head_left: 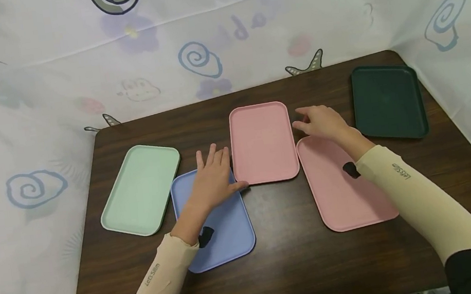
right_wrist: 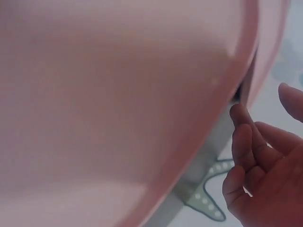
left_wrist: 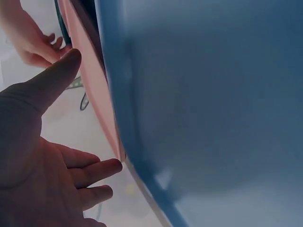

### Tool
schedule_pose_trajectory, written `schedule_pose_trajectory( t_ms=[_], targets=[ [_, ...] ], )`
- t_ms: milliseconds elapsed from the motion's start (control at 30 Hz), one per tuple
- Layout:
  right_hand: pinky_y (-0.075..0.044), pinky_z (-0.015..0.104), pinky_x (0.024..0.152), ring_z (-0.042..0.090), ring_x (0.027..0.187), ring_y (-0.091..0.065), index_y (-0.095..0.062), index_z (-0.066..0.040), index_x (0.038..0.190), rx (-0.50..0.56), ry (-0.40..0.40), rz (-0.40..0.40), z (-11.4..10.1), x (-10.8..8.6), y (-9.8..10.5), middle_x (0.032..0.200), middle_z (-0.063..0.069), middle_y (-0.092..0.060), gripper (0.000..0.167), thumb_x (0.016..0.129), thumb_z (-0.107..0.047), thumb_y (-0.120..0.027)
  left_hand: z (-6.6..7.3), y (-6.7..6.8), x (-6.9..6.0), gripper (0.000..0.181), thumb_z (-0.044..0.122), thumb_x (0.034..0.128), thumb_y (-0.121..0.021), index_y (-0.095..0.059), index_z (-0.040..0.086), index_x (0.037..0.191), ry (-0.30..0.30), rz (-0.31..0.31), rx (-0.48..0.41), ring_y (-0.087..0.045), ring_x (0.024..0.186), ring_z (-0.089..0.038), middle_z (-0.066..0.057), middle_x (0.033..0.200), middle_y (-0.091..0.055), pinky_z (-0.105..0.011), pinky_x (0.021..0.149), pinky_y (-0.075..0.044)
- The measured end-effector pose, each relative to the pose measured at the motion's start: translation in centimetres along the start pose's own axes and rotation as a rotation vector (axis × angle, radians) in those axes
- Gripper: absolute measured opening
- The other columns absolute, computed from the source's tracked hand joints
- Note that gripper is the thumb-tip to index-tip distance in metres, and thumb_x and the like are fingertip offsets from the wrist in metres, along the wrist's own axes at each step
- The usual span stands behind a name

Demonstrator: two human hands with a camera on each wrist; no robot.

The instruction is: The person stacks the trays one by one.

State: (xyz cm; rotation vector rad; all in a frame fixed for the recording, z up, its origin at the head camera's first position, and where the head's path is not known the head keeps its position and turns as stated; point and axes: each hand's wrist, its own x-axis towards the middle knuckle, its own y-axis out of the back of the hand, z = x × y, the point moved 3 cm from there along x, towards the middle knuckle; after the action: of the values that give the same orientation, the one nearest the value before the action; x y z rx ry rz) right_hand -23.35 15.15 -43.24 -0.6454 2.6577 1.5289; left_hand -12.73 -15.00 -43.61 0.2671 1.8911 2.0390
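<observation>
My left hand [head_left: 212,181], fingers straight and thumb spread, is over the upper part of a blue tray [head_left: 230,231]. Its thumb reaches toward the lower left corner of a pink tray [head_left: 263,141]; the left wrist view shows nothing in the palm. Over the top edge of a second pink tray [head_left: 338,193], my right hand [head_left: 325,121] points left toward the first pink tray's right edge. In the right wrist view the fingers [right_wrist: 242,142] are loosely bent with nothing between them. Whether either hand touches a tray I cannot tell.
A light green tray [head_left: 141,190] lies tilted at the left, its right side by the blue tray. At the far right is a dark green tray [head_left: 388,101]. The dark wooden table [head_left: 289,258] meets a patterned white cloth [head_left: 249,42] behind and at both sides.
</observation>
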Motion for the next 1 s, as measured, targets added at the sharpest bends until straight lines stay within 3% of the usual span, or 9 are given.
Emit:
schedule_pose_trajectory(
  t_ms=[167, 333, 533, 700, 900, 1000],
  targets=[
    [-0.047, 0.054, 0.085, 0.035, 0.105, -0.062, -0.045, -0.002, 0.146, -0.001, -0.047, -0.028, -0.1, 1.0, -1.2, 0.118, 0.020, -0.065, 0.060, 0.098, -0.036, -0.057, 0.7, -1.0, 0.6, 0.113, 0.066, 0.0746, -0.073, -0.031, -0.009, 0.148, -0.022, -0.018, -0.006, -0.019, 0.145, -0.041, -0.025, 0.148, -0.039, -0.060, 0.114, -0.007],
    [-0.047, 0.052, 0.084, 0.034, 0.102, -0.062, -0.046, 0.002, 0.144, 0.011, -0.045, -0.055, -0.2, 1.5, -1.9, 0.118, 0.022, -0.064, 0.060, 0.098, -0.034, -0.058, 0.9, -1.9, 0.7, 0.111, 0.062, 0.0709, -0.079, -0.035, -0.007, 0.146, -0.032, -0.014, 0.004, -0.026, 0.142, -0.042, -0.024, 0.138, -0.047, -0.059, 0.114, -0.010],
    [-0.043, 0.042, 0.074, 0.027, 0.080, -0.057, -0.051, 0.004, 0.139, 0.040, -0.013, -0.054, -0.5, 2.1, -2.4, 0.095, 0.016, -0.066, 0.054, 0.096, -0.029, -0.060, 1.0, -2.0, 0.7, 0.102, 0.055, 0.0759, -0.079, -0.036, -0.007, 0.145, -0.032, -0.009, 0.020, -0.028, 0.141, -0.040, -0.025, 0.138, -0.046, -0.058, 0.114, -0.008],
    [-0.041, 0.041, 0.070, 0.027, 0.072, -0.055, -0.063, 0.002, 0.124, 0.039, 0.000, -0.027, -0.9, 2.5, -2.4, 0.077, 0.010, -0.061, 0.039, 0.094, -0.022, -0.059, 1.2, -1.7, 0.8, 0.099, 0.050, 0.0767, -0.080, -0.037, -0.007, 0.144, -0.040, 0.006, 0.002, -0.030, 0.141, -0.040, -0.025, 0.138, -0.047, -0.059, 0.114, -0.009],
    [-0.047, 0.043, 0.076, 0.028, 0.077, -0.060, -0.055, 0.009, 0.133, 0.043, 0.008, -0.016, -1.4, 3.1, -2.2, 0.087, 0.014, -0.067, 0.048, 0.092, -0.017, -0.056, 1.1, -1.7, 0.8, 0.099, 0.049, 0.0763, -0.081, -0.037, -0.008, 0.145, -0.029, 0.015, -0.022, -0.030, 0.140, -0.040, -0.025, 0.138, -0.047, -0.060, 0.114, -0.008],
    [-0.045, 0.042, 0.074, 0.028, 0.077, -0.059, -0.053, 0.008, 0.135, 0.052, 0.010, -0.010, -1.6, 3.5, -2.2, 0.088, 0.015, -0.066, 0.049, 0.093, -0.017, -0.056, 1.0, -1.6, 0.8, 0.099, 0.049, 0.0765, -0.081, -0.036, -0.007, 0.145, -0.009, 0.017, -0.042, -0.029, 0.141, -0.039, -0.024, 0.137, -0.047, -0.060, 0.114, -0.006]
  ],
)
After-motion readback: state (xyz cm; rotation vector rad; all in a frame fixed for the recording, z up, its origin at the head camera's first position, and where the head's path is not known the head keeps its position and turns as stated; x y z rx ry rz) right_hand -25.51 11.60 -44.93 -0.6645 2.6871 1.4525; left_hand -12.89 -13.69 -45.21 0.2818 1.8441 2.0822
